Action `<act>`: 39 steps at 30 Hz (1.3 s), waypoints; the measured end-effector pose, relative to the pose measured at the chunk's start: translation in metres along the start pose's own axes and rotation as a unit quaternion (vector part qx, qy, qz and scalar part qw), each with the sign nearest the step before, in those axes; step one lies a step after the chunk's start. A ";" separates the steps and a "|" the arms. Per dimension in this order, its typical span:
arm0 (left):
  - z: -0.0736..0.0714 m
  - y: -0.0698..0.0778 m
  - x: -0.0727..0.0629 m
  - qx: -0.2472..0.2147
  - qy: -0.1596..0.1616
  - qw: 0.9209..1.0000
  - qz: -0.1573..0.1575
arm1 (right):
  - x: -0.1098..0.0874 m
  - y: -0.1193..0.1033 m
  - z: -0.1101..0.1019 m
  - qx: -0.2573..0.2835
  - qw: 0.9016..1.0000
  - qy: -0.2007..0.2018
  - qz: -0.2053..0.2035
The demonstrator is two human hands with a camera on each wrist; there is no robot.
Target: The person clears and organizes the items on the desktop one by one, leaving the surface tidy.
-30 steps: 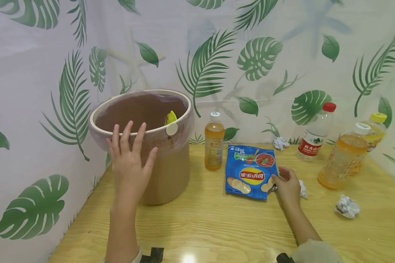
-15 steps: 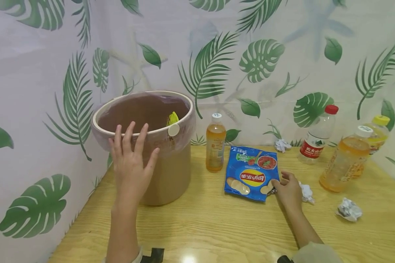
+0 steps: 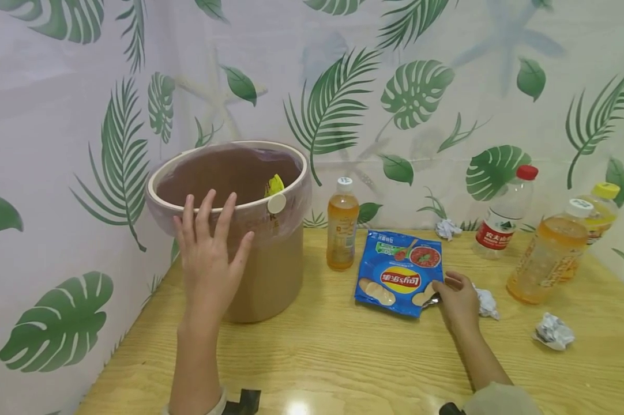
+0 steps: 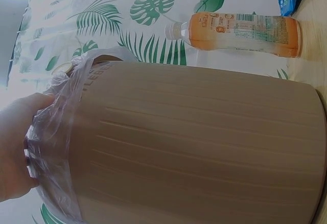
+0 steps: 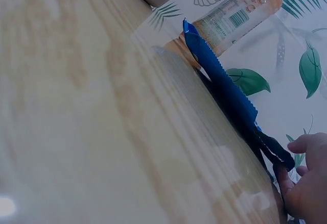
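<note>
My left hand [image 3: 208,262] rests against the rim of a brown bin [image 3: 265,271], fingers spread and fairly straight. In the left wrist view the hand [image 4: 20,145] touches the clear plastic liner [image 4: 56,142] folded over that rim. A blue Lay's chip bag [image 3: 395,274] lies flat on the table, its lower right corner torn with silver showing. My right hand [image 3: 459,302] pinches that corner between thumb and index finger. In the right wrist view, the bag [image 5: 225,81] appears edge-on, its torn end beside the fingertips. Inside the bin a yellow wrapper [image 3: 274,185] shows near the rim.
An orange drink bottle [image 3: 342,225] stands between bin and bag. On the right are a red-capped bottle [image 3: 499,225], a larger orange bottle [image 3: 548,259] and a yellow-capped bottle [image 3: 605,210]. Crumpled paper balls [image 3: 553,331] lie nearby. A leaf-patterned sheet [image 3: 416,150] hangs behind.
The view has shifted slightly, so things appear a little further right. Both hands stay where they were, at the bin rim and the bag corner.
</note>
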State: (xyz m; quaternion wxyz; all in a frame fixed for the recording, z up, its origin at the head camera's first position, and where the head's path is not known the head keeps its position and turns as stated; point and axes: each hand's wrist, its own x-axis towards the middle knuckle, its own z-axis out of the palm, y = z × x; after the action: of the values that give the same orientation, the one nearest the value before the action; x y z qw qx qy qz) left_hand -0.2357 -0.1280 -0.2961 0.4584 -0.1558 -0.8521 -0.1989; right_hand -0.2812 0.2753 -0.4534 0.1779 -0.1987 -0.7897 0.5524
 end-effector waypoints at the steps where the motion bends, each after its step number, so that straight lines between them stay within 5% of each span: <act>1: 0.000 0.000 0.000 0.000 -0.001 1.000 0.000 | 0.000 0.001 0.000 0.003 1.000 0.003 0.003; 12: 0.000 0.001 0.000 0.000 0.001 1.000 0.001 | 0.004 0.002 0.000 0.071 0.997 -0.018 0.027; 25: 0.000 0.002 0.001 0.001 0.002 1.000 0.001 | 0.004 -0.003 -0.008 0.171 0.981 -0.064 0.058; 39: 0.000 0.001 0.001 -0.003 0.006 1.000 0.001 | 0.006 -0.004 -0.004 0.119 0.988 -0.084 0.054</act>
State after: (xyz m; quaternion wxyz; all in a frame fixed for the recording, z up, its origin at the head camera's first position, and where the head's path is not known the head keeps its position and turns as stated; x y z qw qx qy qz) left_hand -0.2356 -0.1270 -0.2954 0.4634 -0.1570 -0.8483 -0.2024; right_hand -0.2848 0.2801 -0.4481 0.1031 -0.1709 -0.7190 0.6658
